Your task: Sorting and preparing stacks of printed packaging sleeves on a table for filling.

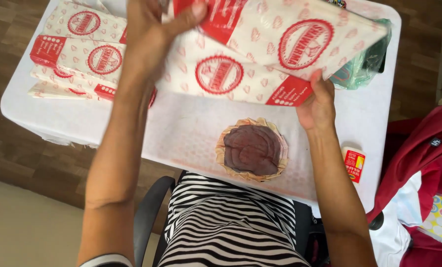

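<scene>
Nearest, at 6 o'clock: striped black-and-white top point(231, 227), chair arm point(149, 212) at 7 o'clock.

Just beyond, centre of surface point(379, 113): round flatbread point(253, 149) with dark brownish spread, lying flat on a thin pale sheet point(181, 128). Spread looks applied; not yet rolled or wrapped, judging by how it lies open.

Above it, raised off the surface: printed red-and-white wrapper stack point(260, 49). Left hand point(149, 34) pinching its top edge at 11 o'clock, thumb pressed over; right hand point(317, 101) clamped on the lower corner at 2 o'clock. One wrapper apparently being separated; wrapping itself probably left to do.

At 4 o'clock: small red-and-yellow sachet point(354, 164) near surface edge. At 10 o'clock: further wrappers point(77, 54), fanned. At 1 o'clock: green plastic bag point(366, 62), partly hidden.

Surface covered in white cloth. Brown wood-look floor point(13, 148) around; red cloth point(423, 163) at 4 o'clock.
</scene>
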